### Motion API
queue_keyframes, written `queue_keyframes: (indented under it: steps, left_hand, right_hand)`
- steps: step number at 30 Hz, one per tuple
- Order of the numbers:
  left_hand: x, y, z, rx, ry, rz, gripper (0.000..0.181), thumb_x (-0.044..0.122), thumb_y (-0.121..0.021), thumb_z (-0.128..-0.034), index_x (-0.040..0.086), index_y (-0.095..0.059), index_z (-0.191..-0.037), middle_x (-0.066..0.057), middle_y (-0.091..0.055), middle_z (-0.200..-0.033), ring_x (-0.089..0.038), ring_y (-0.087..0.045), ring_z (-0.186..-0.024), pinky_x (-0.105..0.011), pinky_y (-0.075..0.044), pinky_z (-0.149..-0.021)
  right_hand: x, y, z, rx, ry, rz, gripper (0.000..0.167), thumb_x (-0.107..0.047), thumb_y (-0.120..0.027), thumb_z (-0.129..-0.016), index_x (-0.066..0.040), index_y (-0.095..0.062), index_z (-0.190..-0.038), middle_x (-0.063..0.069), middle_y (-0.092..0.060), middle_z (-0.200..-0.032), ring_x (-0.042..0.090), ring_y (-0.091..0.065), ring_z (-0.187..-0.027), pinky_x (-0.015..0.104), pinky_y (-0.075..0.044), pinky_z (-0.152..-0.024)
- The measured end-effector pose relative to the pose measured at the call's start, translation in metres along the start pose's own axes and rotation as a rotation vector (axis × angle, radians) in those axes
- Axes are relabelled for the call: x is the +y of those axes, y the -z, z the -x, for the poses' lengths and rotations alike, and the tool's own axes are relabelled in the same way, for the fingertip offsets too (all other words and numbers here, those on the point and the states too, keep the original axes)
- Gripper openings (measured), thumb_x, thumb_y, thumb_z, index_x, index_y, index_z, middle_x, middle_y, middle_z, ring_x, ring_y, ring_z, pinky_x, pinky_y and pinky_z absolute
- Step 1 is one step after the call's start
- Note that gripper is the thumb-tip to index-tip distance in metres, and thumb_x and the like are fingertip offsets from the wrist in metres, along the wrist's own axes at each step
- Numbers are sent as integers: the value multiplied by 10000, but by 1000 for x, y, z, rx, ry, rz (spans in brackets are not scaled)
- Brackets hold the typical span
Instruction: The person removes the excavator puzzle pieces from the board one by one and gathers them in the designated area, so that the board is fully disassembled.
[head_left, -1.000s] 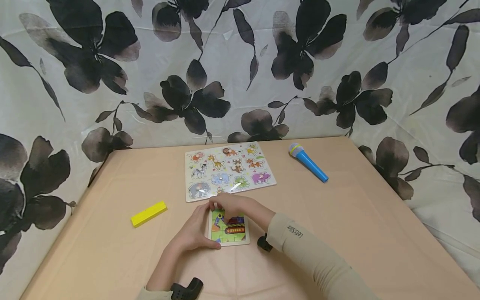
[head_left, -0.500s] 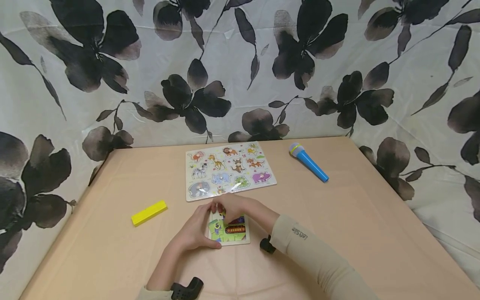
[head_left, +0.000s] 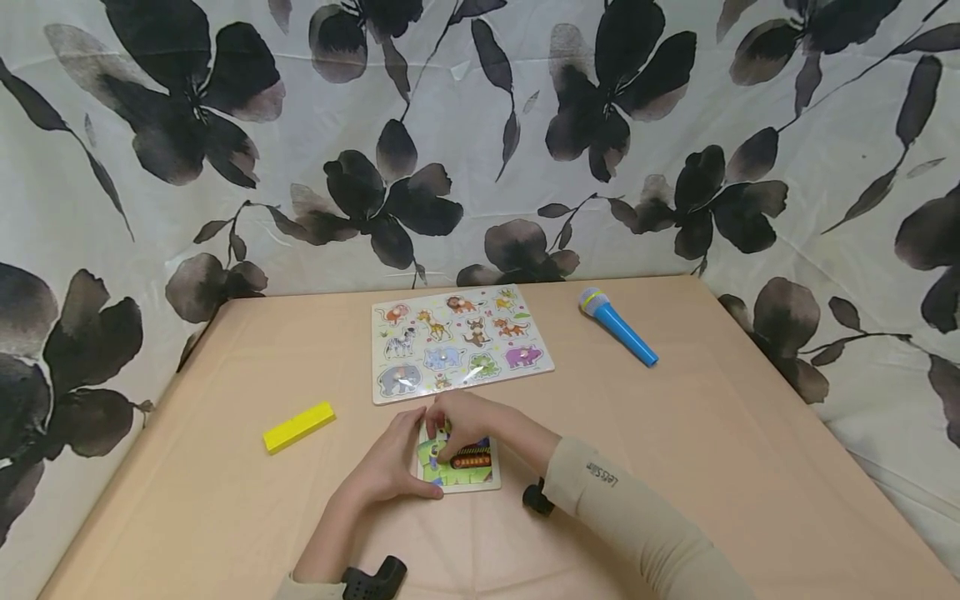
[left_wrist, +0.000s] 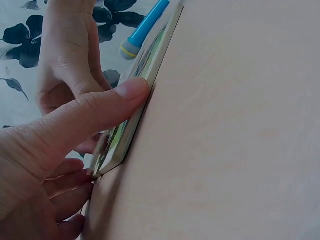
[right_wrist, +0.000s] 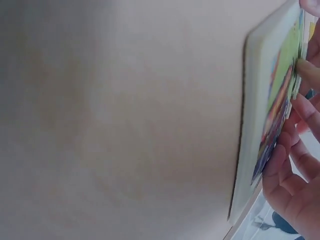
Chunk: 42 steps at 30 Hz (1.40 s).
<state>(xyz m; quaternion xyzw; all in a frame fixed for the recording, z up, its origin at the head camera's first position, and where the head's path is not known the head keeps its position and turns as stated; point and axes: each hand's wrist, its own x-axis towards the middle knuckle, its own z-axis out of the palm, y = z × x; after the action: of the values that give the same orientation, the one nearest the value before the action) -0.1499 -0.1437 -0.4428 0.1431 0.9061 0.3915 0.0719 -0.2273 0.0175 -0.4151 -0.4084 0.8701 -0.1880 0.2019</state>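
A small jigsaw board (head_left: 471,477) with a white frame and a green excavator picture lies flat on the table. My left hand (head_left: 386,462) grips its left side, the thumb at the near edge, as the left wrist view also shows. Over the upper left of the picture is my right hand (head_left: 467,421), its fingers bent down. In the right wrist view, thumb and index finger appear to pinch a slightly raised puzzle piece (right_wrist: 295,91) at the board; the hand hides much of it in the head view.
Just behind lies a larger animal puzzle board (head_left: 457,342). To its right is a blue toy microphone (head_left: 621,331), and a yellow block (head_left: 298,427) lies to the left. A floral cloth (head_left: 480,208) hangs behind the table (head_left: 675,467).
My right hand has shifted slightly, its thumb moving left and down over the picture, and now covers more of the upper left corner. The left hand keeps its hold on the board.
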Motion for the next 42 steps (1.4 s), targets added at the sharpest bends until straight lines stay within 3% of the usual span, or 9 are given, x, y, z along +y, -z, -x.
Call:
queue_keyframes:
  steps: [7, 25, 33, 42]
  left_hand:
    - [-1, 0, 0, 4, -1, -32, 1144, 330, -906, -468, -6, -315, -1388, -114, -366, -1372, -277, -365, -1251, -416, -316, -1047]
    - [-1, -3, 0, 3, 57, -6, 1156, 301, -912, -461, 29, -305, -1406, -102, -353, -1384, -281, -370, -1242, -439, -320, -1040]
    - [0, -1, -1, 11, 30, -17, 1172, 288, -917, -443, -4, -304, -1398, -115, -365, -1374, -288, -361, -1255, -424, -300, -1054]
    - [-2, -2, -2, 8, 45, -21, 1182, 317, -914, -442, 6, -299, -1403, -117, -357, -1386, -308, -344, -1271, -436, -294, -1053]
  right_hand:
    - [5, 4, 8, 50, -29, -162, 224, -195, -818, -665, -134, -672, -824, -45, -611, -780, 79, -496, -679, 149, -442, -604]
    - [40, 21, 52, 185, -62, -225, 212, -174, -799, -682, -106, -664, -833, -6, -605, -789, 168, -553, -712, 213, -474, -605]
    - [61, 27, 76, 225, -101, -248, 212, -172, -791, -684, -104, -663, -838, 28, -611, -782, 143, -535, -691, 230, -481, -602]
    - [85, 28, 100, 236, -139, -215, 243, -220, -804, -679, -103, -668, -844, -13, -601, -733, 132, -509, -664, 214, -469, -586]
